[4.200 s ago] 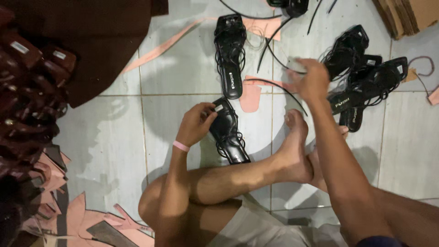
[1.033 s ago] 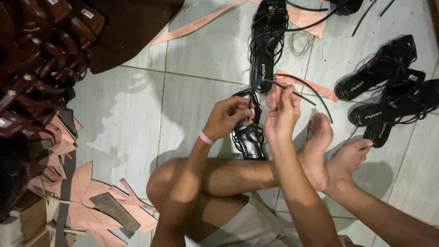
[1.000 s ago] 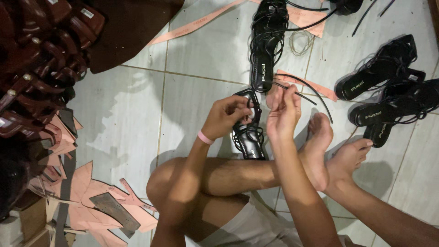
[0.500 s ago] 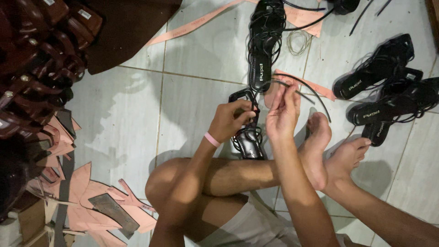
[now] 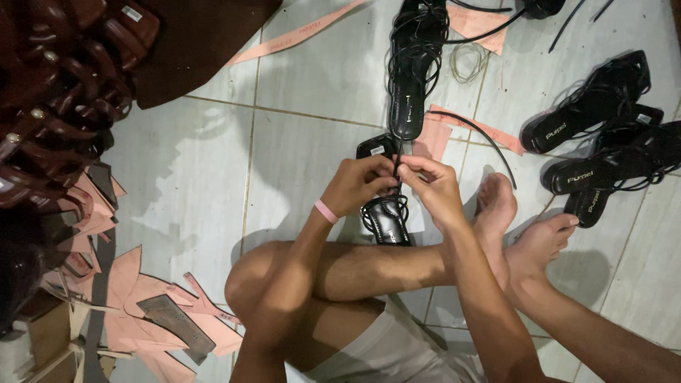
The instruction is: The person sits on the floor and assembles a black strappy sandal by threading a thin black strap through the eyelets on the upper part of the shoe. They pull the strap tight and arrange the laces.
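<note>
While both hands pinch a thin black strap together, left hand (image 5: 362,186) and right hand (image 5: 433,188) work over a black sandal (image 5: 386,216) at center, half-laced, with finished sandals (image 5: 596,149) at two o'clock.

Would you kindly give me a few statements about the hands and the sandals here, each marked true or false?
1. Both hands meet over the black strappy sandal on the tiled floor. True.
2. The left hand has a pink band at its wrist. True.
3. The right hand rests flat on the floor, away from the sandal. False: its fingers pinch a thin black strap beside the left hand.
4. The finished black sandals lie to the left of the person. False: they lie to the right, beyond the bare feet.
5. Pink paper offcuts lie at lower left. True.
</note>
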